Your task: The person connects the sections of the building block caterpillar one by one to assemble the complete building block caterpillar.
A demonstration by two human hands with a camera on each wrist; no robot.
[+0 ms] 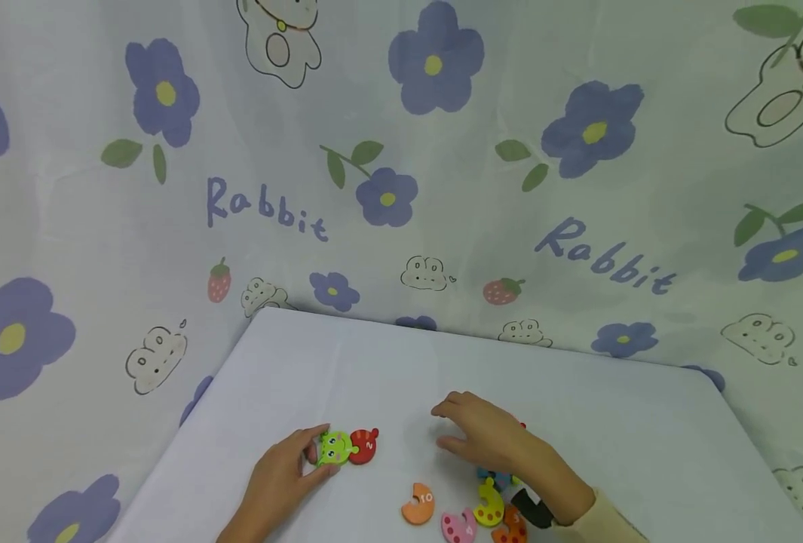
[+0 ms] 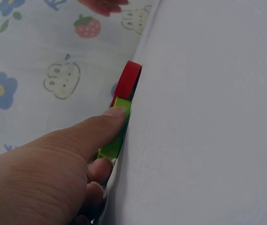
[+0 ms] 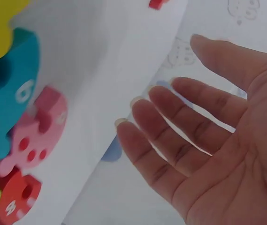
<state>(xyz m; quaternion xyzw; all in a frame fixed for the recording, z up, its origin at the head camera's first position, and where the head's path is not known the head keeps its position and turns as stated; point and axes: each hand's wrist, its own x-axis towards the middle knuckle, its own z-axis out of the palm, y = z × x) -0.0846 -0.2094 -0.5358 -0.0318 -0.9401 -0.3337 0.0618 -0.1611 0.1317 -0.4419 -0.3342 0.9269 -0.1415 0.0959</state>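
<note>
My left hand (image 1: pixel 275 483) pinches a green puzzle piece (image 1: pixel 336 448) with a smiling cartoon face, thumb on one side and fingers on the other. Linked to its right is a red puzzle piece (image 1: pixel 363 447) marked 2. In the left wrist view the thumb presses the edge of the green piece (image 2: pixel 112 146), with the red piece (image 2: pixel 128 80) beyond. My right hand (image 1: pixel 485 434) hovers over the table to the right, holding nothing. Its fingers are spread and relaxed, as the right wrist view shows. Below it lie loose pieces, partly hidden by the forearm.
On the white table (image 1: pixel 347 354) lie an orange piece (image 1: pixel 418 504) marked 10, a pink piece (image 1: pixel 458 526), a yellow piece (image 1: pixel 488 507) and several others. A teal piece (image 3: pixel 23 70) shows in the right wrist view. Behind the table hangs a flowered cloth (image 1: pixel 415 143).
</note>
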